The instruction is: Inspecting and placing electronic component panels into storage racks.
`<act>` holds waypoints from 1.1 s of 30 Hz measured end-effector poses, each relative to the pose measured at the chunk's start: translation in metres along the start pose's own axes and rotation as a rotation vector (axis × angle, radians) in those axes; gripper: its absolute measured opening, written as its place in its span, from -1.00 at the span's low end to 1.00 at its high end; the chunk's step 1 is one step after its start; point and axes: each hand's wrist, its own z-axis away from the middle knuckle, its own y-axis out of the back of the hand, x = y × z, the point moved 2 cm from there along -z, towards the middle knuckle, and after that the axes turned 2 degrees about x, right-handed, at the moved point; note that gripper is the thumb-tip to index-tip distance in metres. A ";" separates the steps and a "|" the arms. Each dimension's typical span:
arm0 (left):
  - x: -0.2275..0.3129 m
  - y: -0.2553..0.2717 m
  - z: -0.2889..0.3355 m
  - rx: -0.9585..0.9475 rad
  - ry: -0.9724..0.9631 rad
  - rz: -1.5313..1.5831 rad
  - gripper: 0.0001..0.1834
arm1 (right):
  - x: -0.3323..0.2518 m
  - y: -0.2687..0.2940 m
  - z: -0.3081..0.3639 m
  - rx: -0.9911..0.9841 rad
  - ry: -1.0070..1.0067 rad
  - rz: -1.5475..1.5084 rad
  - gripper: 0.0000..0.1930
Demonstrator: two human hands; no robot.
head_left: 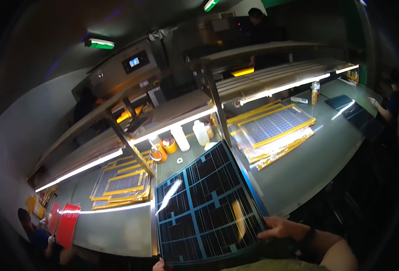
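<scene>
A large dark, glossy film sheet (pixel 213 198) with blue lines and patterned dark panels lies tilted in front of me over the bench edge. My right hand (pixel 283 227) is closed on its near right edge, thumb on top. At the near left corner only the fingertips of my left hand (pixel 159 264) show, closed against the sheet's edge. Bright light reflections cross the sheet's surface. Beyond its far edge stand a white bottle (pixel 180 138), a translucent bottle (pixel 201 133) and an orange tape roll (pixel 169 145).
Stacks of yellow-edged sheets (pixel 122 183) and patterned yellow-edged panels (pixel 276 124) lie either side. A lit shelf (pixel 271 72) on posts runs behind the bench. One co-worker at far left handles red sheets (pixel 67 226); another at far right is near a dark sheet (pixel 341 106).
</scene>
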 end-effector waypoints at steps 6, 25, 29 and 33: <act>0.139 -0.088 -0.025 -0.226 -0.707 -0.150 -0.58 | -0.038 0.044 0.035 0.276 0.281 -0.366 -0.45; 0.009 -0.105 0.015 -0.415 -0.960 -1.476 -0.08 | -0.328 0.309 -0.207 0.622 0.749 -0.483 -0.80; -0.007 -0.095 0.019 -0.273 -0.943 -1.455 -0.04 | -0.317 0.302 -0.243 0.461 0.650 -0.418 -0.58; -0.007 -0.098 0.011 -0.293 -0.970 -1.429 -0.08 | -0.244 0.263 -0.224 0.279 0.299 0.199 -0.70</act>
